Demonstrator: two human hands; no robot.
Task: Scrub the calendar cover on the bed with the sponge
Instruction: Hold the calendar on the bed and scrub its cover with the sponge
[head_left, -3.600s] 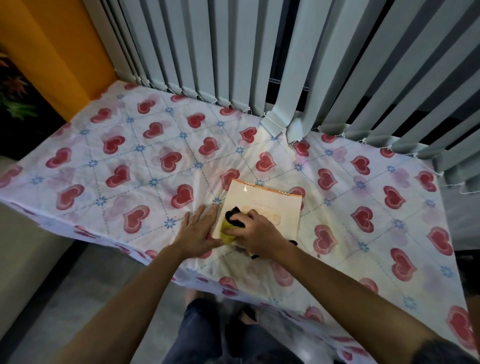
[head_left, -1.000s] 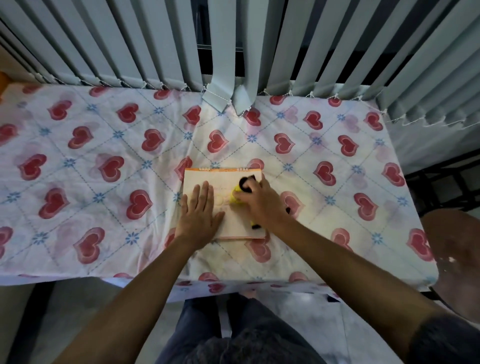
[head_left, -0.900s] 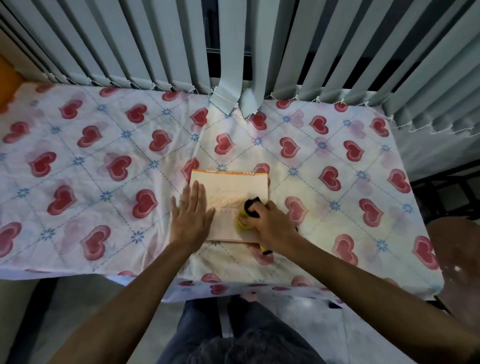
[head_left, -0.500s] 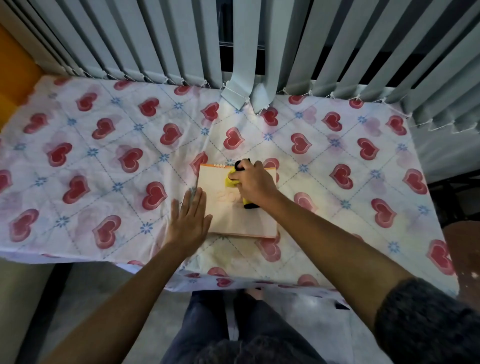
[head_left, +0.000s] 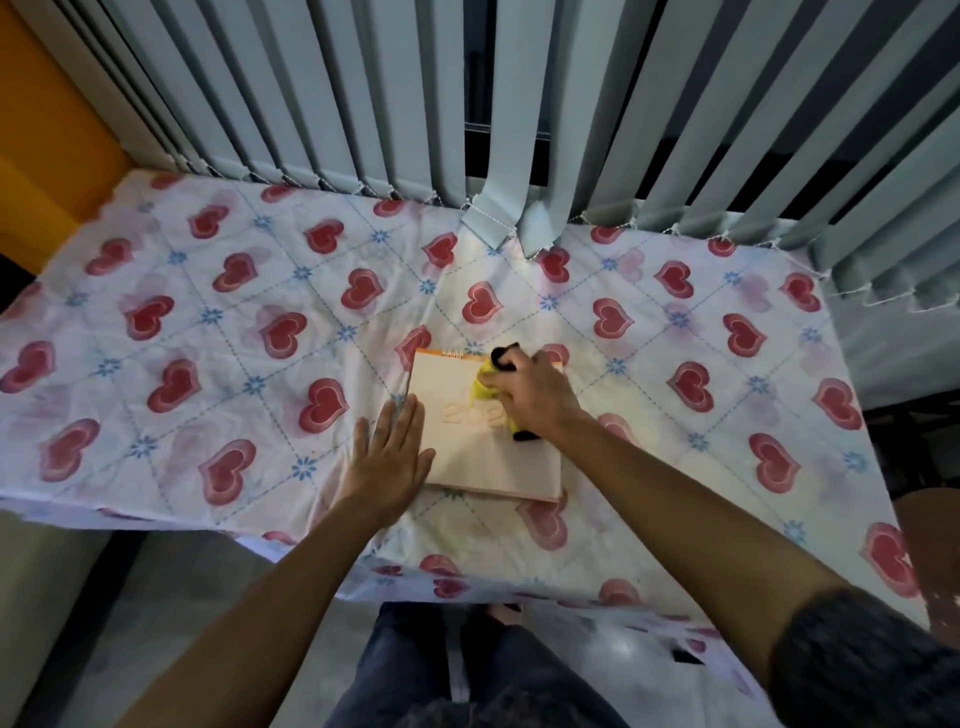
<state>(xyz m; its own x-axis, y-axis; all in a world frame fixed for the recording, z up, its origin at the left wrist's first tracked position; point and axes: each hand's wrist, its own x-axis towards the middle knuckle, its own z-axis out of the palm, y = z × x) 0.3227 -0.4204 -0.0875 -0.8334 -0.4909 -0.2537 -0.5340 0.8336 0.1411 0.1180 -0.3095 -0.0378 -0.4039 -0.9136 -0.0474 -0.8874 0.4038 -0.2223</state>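
A pale peach calendar (head_left: 483, 452) with a spiral binding along its far edge lies flat on the bed (head_left: 208, 364), which has a white sheet with red hearts. My right hand (head_left: 535, 395) is closed on a yellow and black sponge (head_left: 485, 387) and presses it on the cover's upper right part, near the binding. My left hand (head_left: 389, 457) lies flat with fingers spread, on the sheet at the calendar's left edge, overlapping its lower left corner. Faint raised numerals show in the middle of the cover.
Grey vertical blinds (head_left: 467, 104) hang along the bed's far side, two slats resting on the sheet. An orange wall (head_left: 47, 130) is at the far left. The bed's near edge drops to the floor (head_left: 156, 597) by my legs. A brown round seat (head_left: 930, 540) stands at right.
My right hand has moved the sponge from the lower middle of the cover up to its top edge. My left hand slid off the cover to its left edge.
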